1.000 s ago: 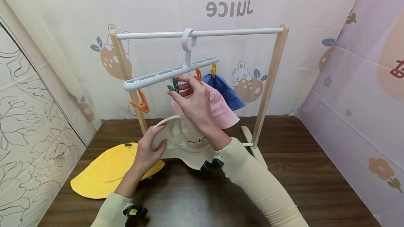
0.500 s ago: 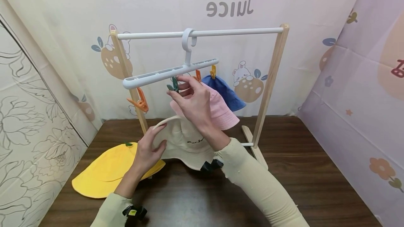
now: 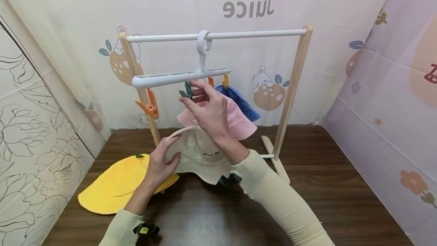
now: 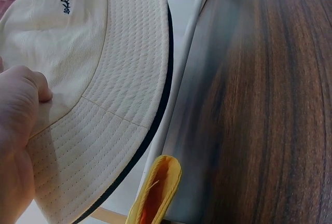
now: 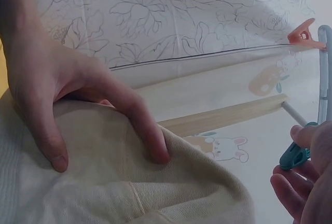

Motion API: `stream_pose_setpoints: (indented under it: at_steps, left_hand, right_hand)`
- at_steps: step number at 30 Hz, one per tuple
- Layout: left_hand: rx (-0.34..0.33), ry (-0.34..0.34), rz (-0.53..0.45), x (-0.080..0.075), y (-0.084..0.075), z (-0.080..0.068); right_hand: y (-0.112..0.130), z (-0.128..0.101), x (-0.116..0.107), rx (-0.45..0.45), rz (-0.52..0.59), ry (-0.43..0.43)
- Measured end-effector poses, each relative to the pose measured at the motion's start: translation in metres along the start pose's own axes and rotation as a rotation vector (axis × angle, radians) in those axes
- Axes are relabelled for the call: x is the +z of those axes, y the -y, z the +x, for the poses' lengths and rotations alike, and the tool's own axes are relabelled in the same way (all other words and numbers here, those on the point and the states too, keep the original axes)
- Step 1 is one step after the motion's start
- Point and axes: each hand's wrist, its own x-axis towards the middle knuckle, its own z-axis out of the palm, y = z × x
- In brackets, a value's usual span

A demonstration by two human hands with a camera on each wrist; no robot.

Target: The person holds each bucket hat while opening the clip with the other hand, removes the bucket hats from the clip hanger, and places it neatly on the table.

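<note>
My left hand (image 3: 162, 166) grips a beige bucket hat (image 3: 201, 149) near its left edge, fingers and thumb spread over the cloth. The hat hangs in the air, with small dark lettering on its crown. Just under the grey hanger (image 3: 164, 80), my right hand (image 3: 213, 113) pinches a green clothespin (image 3: 187, 91) between thumb and fingers. The right wrist view shows this clothespin (image 5: 295, 154) beside the hanger bar. Behind the right hand hang a pink bucket hat (image 3: 237, 120) and a blue hat (image 3: 240, 103), the blue one on a yellow clothespin (image 3: 225, 82).
The hanger hooks over the white rod (image 3: 252, 34) of a wooden rack (image 3: 295, 86). An orange clothespin (image 3: 150, 104) dangles from its left end; another orange clothespin (image 3: 211, 82) sits above the pink hat. A yellow hat (image 3: 109, 189) lies on the brown table (image 3: 334, 193) at left.
The hanger has swung a little: its left end rose, its right end dropped and shifted left. The pink and blue hats shifted left with it. Both hands stay nearly still.
</note>
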Motion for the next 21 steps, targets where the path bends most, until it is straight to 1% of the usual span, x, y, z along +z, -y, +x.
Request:
stream_pose_setpoints:
  at_steps: [8, 13, 21]
  left_hand:
    - [-0.006, -0.002, 0.002, 0.0, -0.001, 0.0]
    - [0.005, -0.007, 0.003, 0.0, -0.001, 0.0]
    - [0.008, -0.004, 0.003, 0.0, -0.002, 0.001]
  right_hand:
    - [0.005, -0.003, -0.001, -0.009, 0.009, 0.0]
    - [0.007, -0.005, -0.001, -0.02, 0.009, -0.014]
    - [0.011, -0.007, -0.001, -0.014, 0.05, -0.02]
